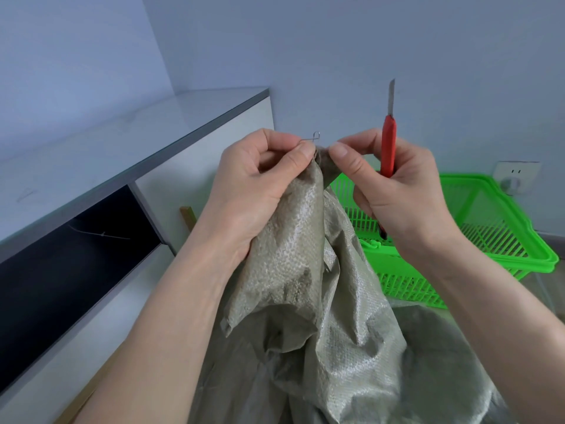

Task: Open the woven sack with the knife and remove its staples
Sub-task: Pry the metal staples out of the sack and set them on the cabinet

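A long white cabinet [91, 154] with a grey top runs along the left, one dark open compartment low on its front. The grey-green woven sack [305, 301] fills the near centre, its crumpled body spreading toward the bottom edge and its top corner lifted and gathered up between the two hands. A bright green plastic basket [477, 234] sits on the floor to the right, just behind the sack. A white wall socket [516, 175] shows on the far wall beyond the basket.

The left hand [253, 185] is wrapped around the bunched top of the sack, and its thumb and forefinger are pressed together on a thin bent wire staple [312, 138] that sticks up just above the fabric edge. The right hand [394, 191] pinches the sack corner with thumb and forefinger, right beside the left thumb, while its remaining fingers are curled around the red handle of a knife [389, 145]. The knife stands nearly upright, its narrow metal blade pointing up, clear of the sack.
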